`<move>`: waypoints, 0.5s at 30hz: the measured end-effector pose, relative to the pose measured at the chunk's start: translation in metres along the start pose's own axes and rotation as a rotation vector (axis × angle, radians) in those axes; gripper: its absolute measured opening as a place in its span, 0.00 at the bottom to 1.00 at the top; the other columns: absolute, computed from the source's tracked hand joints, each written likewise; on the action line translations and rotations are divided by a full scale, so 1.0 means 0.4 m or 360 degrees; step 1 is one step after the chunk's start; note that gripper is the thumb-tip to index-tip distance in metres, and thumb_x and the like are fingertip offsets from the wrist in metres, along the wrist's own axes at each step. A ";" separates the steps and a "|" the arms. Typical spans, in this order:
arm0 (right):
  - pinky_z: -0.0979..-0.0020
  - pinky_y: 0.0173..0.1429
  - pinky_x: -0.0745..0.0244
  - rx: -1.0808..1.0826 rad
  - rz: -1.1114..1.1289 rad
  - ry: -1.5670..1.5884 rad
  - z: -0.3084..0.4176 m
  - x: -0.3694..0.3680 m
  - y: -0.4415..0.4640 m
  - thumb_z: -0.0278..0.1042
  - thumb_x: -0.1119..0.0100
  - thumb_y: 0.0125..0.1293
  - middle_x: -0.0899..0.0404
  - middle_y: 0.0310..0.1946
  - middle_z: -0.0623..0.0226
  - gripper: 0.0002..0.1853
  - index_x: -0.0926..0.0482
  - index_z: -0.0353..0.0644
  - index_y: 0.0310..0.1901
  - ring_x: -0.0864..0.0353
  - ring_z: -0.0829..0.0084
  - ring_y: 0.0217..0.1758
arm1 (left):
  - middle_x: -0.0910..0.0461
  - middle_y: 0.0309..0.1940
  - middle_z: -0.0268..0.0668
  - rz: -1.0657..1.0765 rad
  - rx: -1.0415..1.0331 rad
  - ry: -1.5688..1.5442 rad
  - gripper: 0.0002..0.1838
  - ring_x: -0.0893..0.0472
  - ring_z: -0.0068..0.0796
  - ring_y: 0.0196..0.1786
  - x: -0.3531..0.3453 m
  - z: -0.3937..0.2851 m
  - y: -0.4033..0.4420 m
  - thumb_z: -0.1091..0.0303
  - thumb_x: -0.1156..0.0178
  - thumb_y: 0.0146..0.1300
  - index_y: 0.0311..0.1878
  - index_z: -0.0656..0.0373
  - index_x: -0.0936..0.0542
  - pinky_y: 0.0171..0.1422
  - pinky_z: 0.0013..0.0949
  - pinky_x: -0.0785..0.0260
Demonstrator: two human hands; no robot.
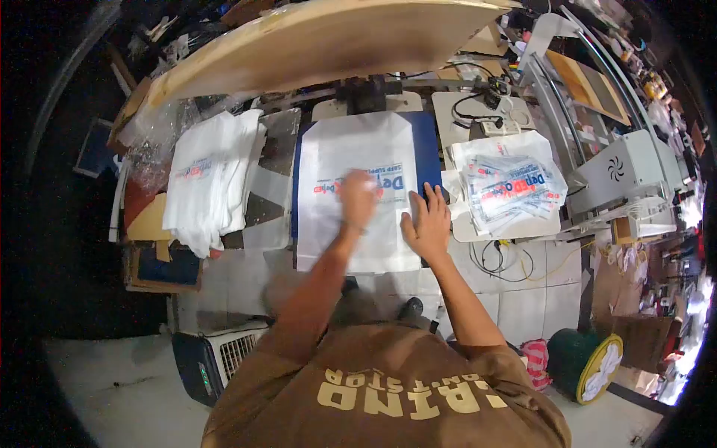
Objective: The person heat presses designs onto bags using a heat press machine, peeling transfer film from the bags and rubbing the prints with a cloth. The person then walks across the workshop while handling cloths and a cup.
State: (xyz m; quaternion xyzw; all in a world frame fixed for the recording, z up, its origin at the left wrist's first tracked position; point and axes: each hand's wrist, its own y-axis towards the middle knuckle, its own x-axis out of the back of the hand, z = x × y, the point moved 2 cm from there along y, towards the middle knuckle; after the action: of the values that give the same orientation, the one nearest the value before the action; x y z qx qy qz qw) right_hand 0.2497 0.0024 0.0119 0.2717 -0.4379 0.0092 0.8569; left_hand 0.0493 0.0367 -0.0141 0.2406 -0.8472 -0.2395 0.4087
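Note:
A white bag-shaped fabric piece (328, 231) with blue and red lettering is laid out on a dark blue board (427, 142). My left hand (358, 198) is over the printed lettering in the middle of it, smeared by motion, so its fingers do not show clearly. At the right edge of the white piece my right hand (428, 224) rests flat, fingers spread and thumb apart. To the left lies a stack of similar white printed pieces (213, 172). On the right sits a pile of thin printed sheets (511, 187) with the same lettering.
A large tan panel (321, 52) overhangs the far side. At the right stands a white machine (616, 172) with a fan grille and metal rails. Cables (478, 108) lie behind the sheets. A green bin (579, 366) and a slatted heater-like box (216, 358) stand on the floor.

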 end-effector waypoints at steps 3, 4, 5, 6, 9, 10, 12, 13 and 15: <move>0.48 0.73 0.47 0.0036 0.0027 0.0044 0.001 0.012 -0.002 0.44 0.40 0.59 0.37 0.71 0.49 0.30 0.27 0.42 0.62 0.44 0.46 0.76 | 0.20 0.40 0.44 0.0214 -0.0036 -0.0014 0.10 0.22 0.48 0.47 -0.002 -0.154 -0.041 0.76 0.31 0.43 0.32 0.58 0.20 0.55 0.46 0.30; 0.47 0.73 0.47 0.0034 0.0018 0.0068 0.001 0.014 -0.003 0.45 0.40 0.59 0.37 0.71 0.49 0.30 0.27 0.42 0.62 0.44 0.46 0.76 | 0.20 0.40 0.44 0.0265 0.0027 -0.0003 0.10 0.22 0.49 0.47 0.001 -0.168 -0.054 0.75 0.31 0.43 0.32 0.58 0.20 0.56 0.47 0.30; 0.47 0.72 0.47 0.0027 0.0009 0.0090 -0.001 0.015 -0.004 0.45 0.40 0.58 0.37 0.71 0.49 0.30 0.27 0.43 0.62 0.44 0.46 0.76 | 0.20 0.39 0.44 0.0230 0.0147 0.0006 0.11 0.22 0.49 0.45 0.031 -0.120 -0.063 0.75 0.30 0.43 0.32 0.58 0.20 0.56 0.49 0.31; 0.47 0.72 0.47 0.0052 -0.0019 0.0098 -0.005 0.011 -0.004 0.45 0.40 0.58 0.37 0.71 0.48 0.30 0.27 0.43 0.62 0.45 0.46 0.76 | 0.21 0.36 0.43 -0.0071 -0.0056 -0.0019 0.10 0.23 0.49 0.43 0.060 -0.033 -0.091 0.75 0.31 0.44 0.31 0.59 0.21 0.53 0.49 0.31; 0.47 0.72 0.47 0.0051 -0.0021 0.0050 -0.005 0.006 -0.006 0.46 0.41 0.58 0.38 0.71 0.48 0.30 0.27 0.43 0.62 0.45 0.46 0.76 | 0.20 0.34 0.43 -0.0035 0.0085 0.0347 0.11 0.22 0.48 0.41 0.224 0.128 -0.061 0.78 0.32 0.41 0.31 0.59 0.20 0.52 0.46 0.30; 0.47 0.72 0.47 0.0051 -0.0022 0.0058 -0.003 0.009 -0.006 0.46 0.41 0.58 0.38 0.71 0.48 0.30 0.27 0.43 0.62 0.45 0.46 0.76 | 0.20 0.34 0.43 -0.0103 0.0044 0.0299 0.11 0.21 0.48 0.42 0.218 0.127 -0.063 0.79 0.33 0.41 0.31 0.58 0.20 0.52 0.45 0.29; 0.47 0.72 0.47 0.0018 0.0016 0.0034 0.003 0.010 -0.004 0.47 0.41 0.58 0.38 0.71 0.49 0.30 0.27 0.44 0.62 0.46 0.46 0.77 | 0.20 0.35 0.43 -0.0182 -0.0009 0.0139 0.12 0.21 0.46 0.45 0.158 0.076 -0.079 0.80 0.34 0.41 0.32 0.58 0.19 0.52 0.43 0.28; 0.47 0.72 0.47 0.0033 0.0020 0.0049 0.005 0.006 -0.004 0.47 0.41 0.58 0.38 0.71 0.49 0.30 0.27 0.44 0.62 0.46 0.46 0.77 | 0.19 0.35 0.43 -0.0190 -0.0026 0.0023 0.12 0.20 0.46 0.46 0.100 0.015 -0.084 0.80 0.34 0.40 0.32 0.58 0.19 0.53 0.43 0.28; 0.46 0.72 0.47 0.0007 0.0024 0.0046 -0.002 0.001 -0.003 0.46 0.41 0.58 0.38 0.71 0.49 0.30 0.27 0.44 0.62 0.46 0.46 0.77 | 0.19 0.37 0.43 0.0032 -0.0046 0.0105 0.14 0.20 0.46 0.47 0.049 -0.133 -0.084 0.80 0.33 0.39 0.34 0.57 0.18 0.55 0.44 0.29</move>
State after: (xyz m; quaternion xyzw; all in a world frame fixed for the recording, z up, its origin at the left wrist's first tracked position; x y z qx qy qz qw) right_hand 0.2510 0.0017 0.0111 0.2702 -0.4275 0.0207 0.8625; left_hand 0.0888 -0.0120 0.0064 0.2340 -0.8321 -0.2394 0.4423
